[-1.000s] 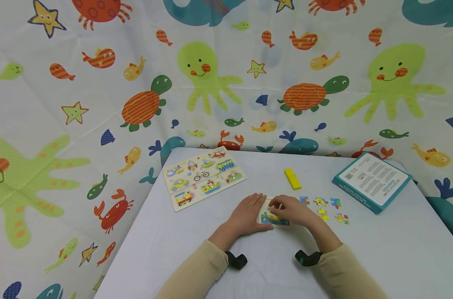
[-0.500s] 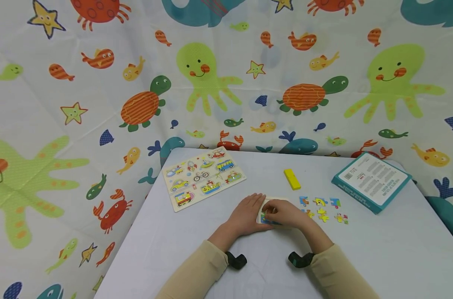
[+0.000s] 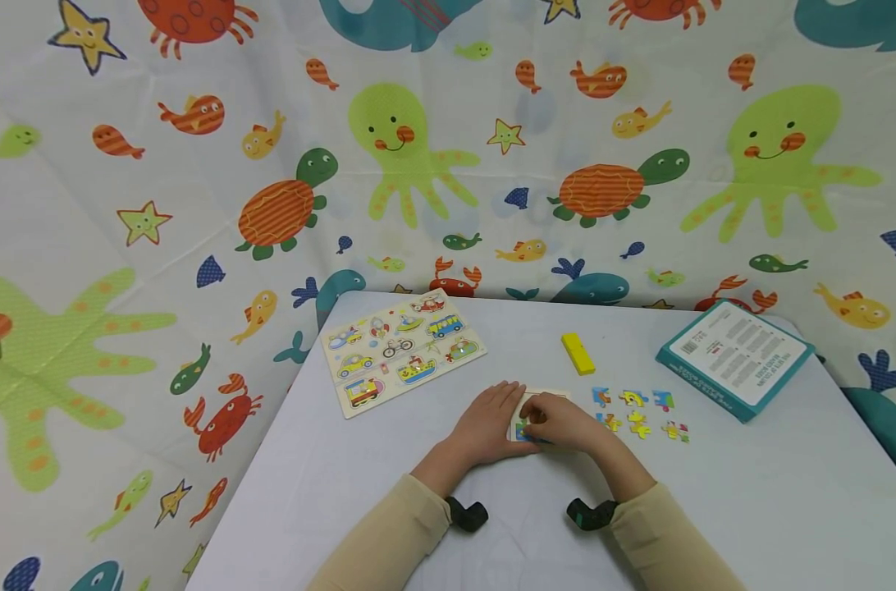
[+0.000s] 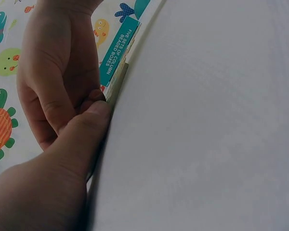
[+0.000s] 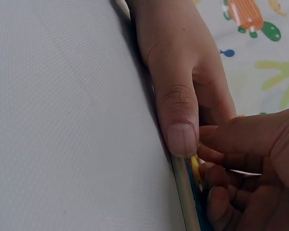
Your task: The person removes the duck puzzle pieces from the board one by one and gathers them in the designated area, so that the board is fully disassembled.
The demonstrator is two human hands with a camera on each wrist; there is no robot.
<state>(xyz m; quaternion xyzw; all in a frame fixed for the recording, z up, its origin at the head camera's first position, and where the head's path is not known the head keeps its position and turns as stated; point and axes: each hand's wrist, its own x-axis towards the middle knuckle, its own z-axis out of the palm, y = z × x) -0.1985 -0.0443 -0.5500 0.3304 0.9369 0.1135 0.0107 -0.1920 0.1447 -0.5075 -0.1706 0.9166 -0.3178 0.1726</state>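
Observation:
A small wooden jigsaw board (image 3: pixel 526 400) lies on the table under both hands. My left hand (image 3: pixel 485 423) rests along its left side, fingers extended, thumb along the near edge; the right wrist view shows that thumb on the board's rim. Over the middle of the board, my right hand (image 3: pixel 564 422) has its fingers curled and its fingertips pinching at a piece, largely hidden. A bit of yellow puzzle piece (image 5: pixel 196 169) shows by those fingertips in the right wrist view. Several loose puzzle pieces (image 3: pixel 638 425) lie in two rows right of the board.
A larger wooden vehicle puzzle board (image 3: pixel 400 349) lies at the back left. Behind the hands is a yellow block (image 3: pixel 578 354), and a teal box (image 3: pixel 736 359) lies at the back right. A sea-animal cloth (image 3: pixel 448 164) hangs behind the table.
My right hand has shifted slightly left and lower over the board, covering the yellow piece seen there earlier and uncovering a loose piece at its right. The left hand has stayed put.

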